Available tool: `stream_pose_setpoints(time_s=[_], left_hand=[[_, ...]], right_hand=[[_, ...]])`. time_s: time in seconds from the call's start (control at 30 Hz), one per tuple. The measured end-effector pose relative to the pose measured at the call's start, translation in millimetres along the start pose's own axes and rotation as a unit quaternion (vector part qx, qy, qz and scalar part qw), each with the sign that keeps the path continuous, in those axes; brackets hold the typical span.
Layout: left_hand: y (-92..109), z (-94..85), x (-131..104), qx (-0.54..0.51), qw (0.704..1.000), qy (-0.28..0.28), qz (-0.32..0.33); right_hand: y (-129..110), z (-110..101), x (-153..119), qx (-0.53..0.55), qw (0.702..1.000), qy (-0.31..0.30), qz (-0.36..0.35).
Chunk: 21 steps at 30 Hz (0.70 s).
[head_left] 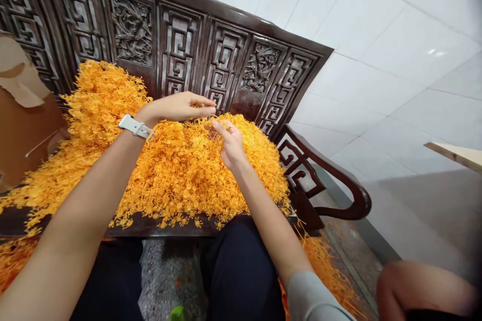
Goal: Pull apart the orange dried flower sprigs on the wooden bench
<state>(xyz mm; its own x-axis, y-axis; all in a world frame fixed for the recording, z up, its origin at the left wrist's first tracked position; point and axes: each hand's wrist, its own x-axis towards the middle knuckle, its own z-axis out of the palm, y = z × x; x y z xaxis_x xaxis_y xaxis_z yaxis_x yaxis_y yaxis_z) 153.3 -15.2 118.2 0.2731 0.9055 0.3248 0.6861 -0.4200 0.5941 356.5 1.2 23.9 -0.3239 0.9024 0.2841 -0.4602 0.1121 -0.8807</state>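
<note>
A large heap of small orange plastic flower sprigs [176,170] covers the seat of a dark carved wooden bench [181,45]. My left hand [181,106], with a white watch strap at the wrist, hovers over the heap with fingertips pinched together. My right hand [230,145] rests on the heap just below it, fingers pinching a small orange sprig. The two sets of fingertips nearly meet at about the heap's top. Whether the left fingers grip the same sprig is hard to tell.
A torn cardboard box [22,110] stands at the left on the bench. More orange sprigs [324,266] lie on the floor by the bench's curved armrest [339,185]. Another person's limb [425,286] shows at bottom right. A wooden board edge [459,155] juts in at right.
</note>
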Motion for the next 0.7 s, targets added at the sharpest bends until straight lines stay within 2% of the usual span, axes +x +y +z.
stream_pose_setpoints(time_s=[0.07, 0.1, 0.13, 0.3, 0.4, 0.5, 0.6, 0.7], left_hand=[[0.3, 9.2, 3.7, 0.050, 0.995, -0.079, 0.042], [0.1, 12.6, 5.8, 0.055, 0.991, -0.105, 0.056], [-0.5, 14.7, 7.6, 0.057, 0.991, -0.108, 0.064], [-10.2, 15.1, 10.0, 0.037, 0.995, -0.069, 0.063], [-19.8, 18.2, 10.7, 0.019, 0.996, -0.054, 0.072], [-28.7, 23.7, 13.8, 0.016, 0.997, 0.013, 0.080], [-34.9, 27.4, 16.5, -0.017, 0.996, 0.068, 0.057], [-36.8, 32.3, 18.3, -0.053, 0.994, 0.082, 0.052]], right_hand=[[0.2, -2.1, 1.8, 0.019, 1.000, 0.018, 0.007], [0.4, -3.2, 2.8, 0.020, 0.999, 0.022, 0.016], [0.5, -4.2, 3.9, 0.014, 0.999, 0.018, 0.027], [2.9, -6.9, 7.0, -0.036, 0.996, -0.055, 0.052], [8.2, -8.4, 8.8, -0.054, 0.996, -0.040, 0.053], [12.3, -9.4, 8.4, -0.048, 0.996, -0.041, 0.061], [11.1, -8.0, 3.9, -0.017, 0.991, -0.109, 0.069], [8.3, -6.6, -1.1, 0.025, 0.980, -0.174, 0.095]])
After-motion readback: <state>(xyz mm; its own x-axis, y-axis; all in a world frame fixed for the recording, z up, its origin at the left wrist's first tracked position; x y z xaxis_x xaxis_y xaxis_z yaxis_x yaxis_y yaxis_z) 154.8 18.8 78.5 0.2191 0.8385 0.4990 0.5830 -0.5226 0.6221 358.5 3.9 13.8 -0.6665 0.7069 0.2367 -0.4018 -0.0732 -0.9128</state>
